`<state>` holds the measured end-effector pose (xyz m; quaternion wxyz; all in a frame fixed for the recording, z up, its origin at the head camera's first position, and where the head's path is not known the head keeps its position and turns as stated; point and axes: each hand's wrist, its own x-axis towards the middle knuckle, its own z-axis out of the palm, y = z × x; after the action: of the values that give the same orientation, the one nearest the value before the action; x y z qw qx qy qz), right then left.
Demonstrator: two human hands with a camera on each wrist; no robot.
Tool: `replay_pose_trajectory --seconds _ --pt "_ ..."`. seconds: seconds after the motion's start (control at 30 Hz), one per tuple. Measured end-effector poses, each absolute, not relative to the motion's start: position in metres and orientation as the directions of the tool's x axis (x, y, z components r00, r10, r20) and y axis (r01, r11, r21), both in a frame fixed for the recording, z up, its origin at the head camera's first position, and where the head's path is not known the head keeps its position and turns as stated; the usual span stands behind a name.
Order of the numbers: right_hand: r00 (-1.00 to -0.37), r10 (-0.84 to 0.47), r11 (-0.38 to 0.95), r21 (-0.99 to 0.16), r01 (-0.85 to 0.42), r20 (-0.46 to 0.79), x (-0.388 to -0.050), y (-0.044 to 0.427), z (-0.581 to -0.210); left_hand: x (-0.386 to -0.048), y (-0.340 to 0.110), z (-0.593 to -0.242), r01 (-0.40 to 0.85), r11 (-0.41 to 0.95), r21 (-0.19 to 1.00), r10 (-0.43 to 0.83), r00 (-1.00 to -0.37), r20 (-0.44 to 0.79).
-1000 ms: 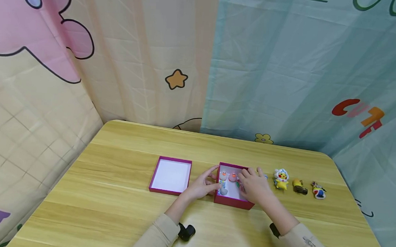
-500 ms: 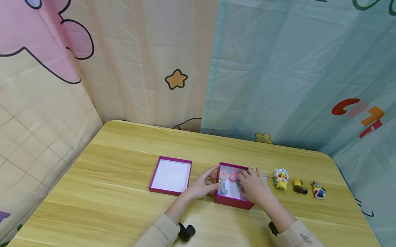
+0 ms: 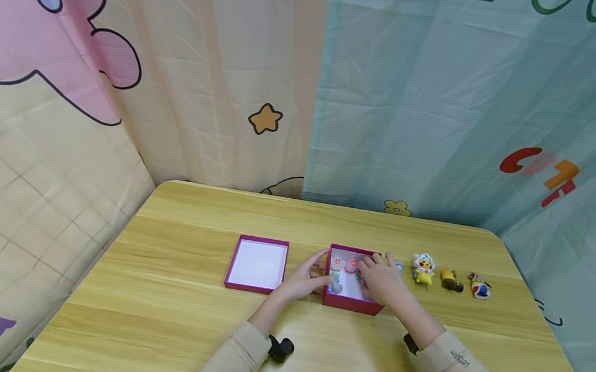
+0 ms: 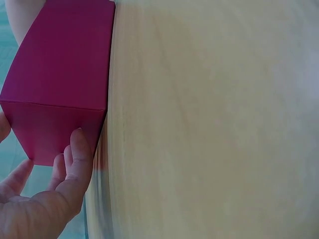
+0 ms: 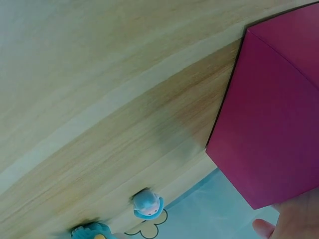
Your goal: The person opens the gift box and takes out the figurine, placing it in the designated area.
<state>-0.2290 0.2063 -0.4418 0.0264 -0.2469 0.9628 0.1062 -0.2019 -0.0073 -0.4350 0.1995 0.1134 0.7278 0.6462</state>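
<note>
Box [image 3: 350, 306] stands open on the table [image 3: 168, 292], between both hands. Left hand [image 3: 302, 278] holds its wall at 9 o'clock, thumb over the rim, the fingers parted along the outside. Right hand [image 3: 383, 279] reaches over the rim at 3 o'clock, fingers bent down inside; their tips are hidden, so I cannot tell whether they pinch anything. Within the box, a pale toy [image 3: 336, 264] sits at 10 o'clock, a pink toy [image 3: 351, 266] at 12 and a grey toy [image 3: 337, 288] between 7 and 8. Outside, the lid [image 3: 256, 265] lies at 9 o'clock, its white inside up, near the left hand. Out toward 3 o'clock runs a row: a blue toy [image 3: 399, 267] just beyond the right hand, then a yellow toy [image 3: 423, 270], a brown toy [image 3: 451, 280] and, outermost, a multicoloured toy [image 3: 479, 287]. At 12 o'clock, past the table's far edge, hangs a printed curtain [image 3: 426, 103].
</note>
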Motion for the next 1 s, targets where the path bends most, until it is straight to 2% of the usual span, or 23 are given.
replay_pose_trajectory --seconds 0.5,1.0 --pt "-0.86 -0.51 0.847 0.165 -0.506 -0.019 -0.2283 0.2059 -0.441 -0.2024 -0.0073 -0.4362 -0.089 0.136 0.987 0.423 -0.895 -0.139" --pt "-0.824 -0.536 0.843 0.152 -0.515 0.183 -0.2232 0.2075 -0.4335 -0.2024 -0.0078 -0.4366 -0.09 0.127 0.988 0.426 -0.895 -0.137"
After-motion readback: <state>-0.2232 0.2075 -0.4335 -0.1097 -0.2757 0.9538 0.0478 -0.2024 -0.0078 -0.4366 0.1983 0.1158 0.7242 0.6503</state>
